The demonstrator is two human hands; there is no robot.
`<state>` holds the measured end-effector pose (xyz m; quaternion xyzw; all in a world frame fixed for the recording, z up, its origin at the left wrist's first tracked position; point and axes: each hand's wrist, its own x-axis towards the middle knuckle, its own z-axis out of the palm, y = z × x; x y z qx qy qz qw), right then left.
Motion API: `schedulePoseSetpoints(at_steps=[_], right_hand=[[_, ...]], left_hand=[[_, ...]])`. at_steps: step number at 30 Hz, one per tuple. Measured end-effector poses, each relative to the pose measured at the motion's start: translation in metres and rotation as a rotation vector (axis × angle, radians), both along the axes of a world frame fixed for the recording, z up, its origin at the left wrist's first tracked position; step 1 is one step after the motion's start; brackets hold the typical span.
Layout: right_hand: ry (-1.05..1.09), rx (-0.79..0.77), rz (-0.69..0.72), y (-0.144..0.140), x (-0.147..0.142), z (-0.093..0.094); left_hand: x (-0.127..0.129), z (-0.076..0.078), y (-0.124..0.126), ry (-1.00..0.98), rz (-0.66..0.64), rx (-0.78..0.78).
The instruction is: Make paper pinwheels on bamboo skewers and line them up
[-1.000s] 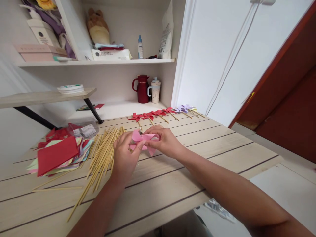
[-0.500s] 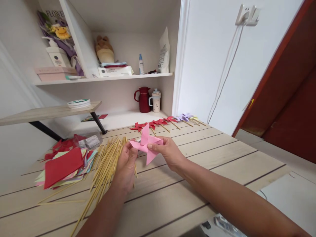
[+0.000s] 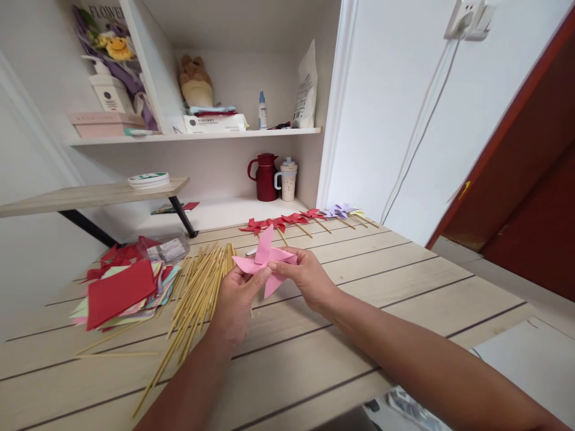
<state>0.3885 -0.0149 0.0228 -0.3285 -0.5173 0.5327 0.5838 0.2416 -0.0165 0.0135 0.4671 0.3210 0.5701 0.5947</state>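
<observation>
pink pinwheel [image 3: 265,262] as before between left hand [image 3: 236,296] and right hand [image 3: 304,276], left thumb now higher

A pink paper pinwheel [image 3: 265,261] is held up above a wooden table [image 3: 381,281] between both hands. The left hand [image 3: 234,299] grips it from below and to the left, fingers closed on its lower edge, while the right hand [image 3: 302,273] pinches its right side. Just left of the hands, a loose pile of bamboo sticks [image 3: 197,287] fans across the table, and beside it lies a stack of coloured paper squares [image 3: 123,287] with a red sheet on top. Farther back, a row of finished pinwheels [image 3: 305,216], red ones and then purple, lies along the table's far edge. Behind them on a white shelf stand a dark red jug [image 3: 264,176] and a speckled cup [image 3: 287,178].
</observation>
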Motion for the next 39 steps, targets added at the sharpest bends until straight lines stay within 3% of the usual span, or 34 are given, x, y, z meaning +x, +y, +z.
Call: schedulePoseSetpoints(at_steps=[9,22,30,39], right_hand=[[0.009,-0.008,-0.003,-0.002,-0.002,0.001],[0.030,-0.054,-0.006,-0.003,-0.006,-0.001],[-0.051,0.024,-0.022,0.001,0.001,-0.002],[-0.058,0.180,-0.203,0.006,0.018,0.006]], left_hand=[[-0.002,-0.005,0.005,-0.006,0.002,0.033],[-0.004,-0.006,0.006,0.020,0.080,-0.042],[-0.007,-0.004,0.010,-0.011,0.126,-0.110],[-0.016,0.008,0.012,-0.192,0.209,-0.181]])
